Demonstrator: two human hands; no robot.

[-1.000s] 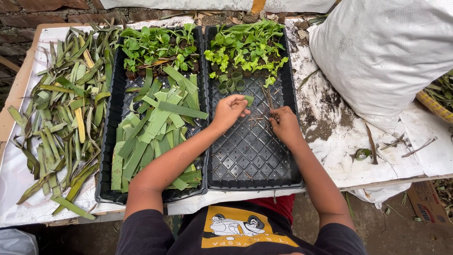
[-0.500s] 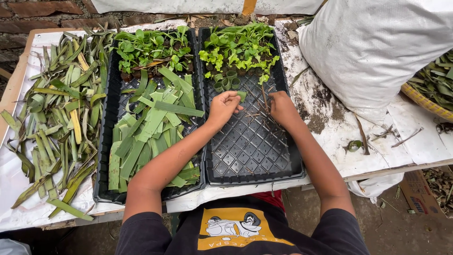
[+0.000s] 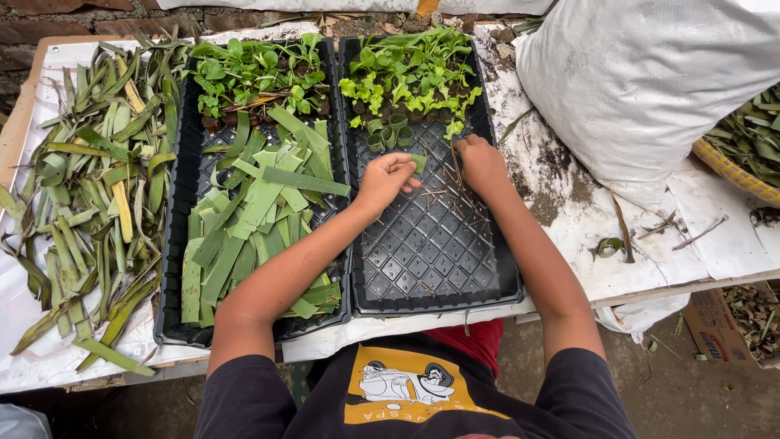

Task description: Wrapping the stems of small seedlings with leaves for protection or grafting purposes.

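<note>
While both hands worked over the right black seedling tray (image 3: 455,268), the left hand (image 3: 388,179) held a small green leaf strip (image 3: 418,162) at its fingertips. The strip stuck out to the right of the thumb and first fingers, which were pressed together on its near end; the other fingers were curled. The right hand (image 3: 481,165) lay just beside it, knuckles up, with the fingers bent down into the tray cells, and it was not possible to tell whether they pinched anything. Thin brown sticks (image 3: 443,191) lay scattered on the tray between and below the two hands. Just above the hands stood a few little rolled leaf cups (image 3: 387,132), and behind them the green seedlings (image 3: 410,73). The left tray (image 3: 175,268) carried a pile of cut leaf strips (image 3: 244,228), and long loose leaves (image 3: 89,187) lay on the white sheet (image 3: 569,211) further left.
</note>
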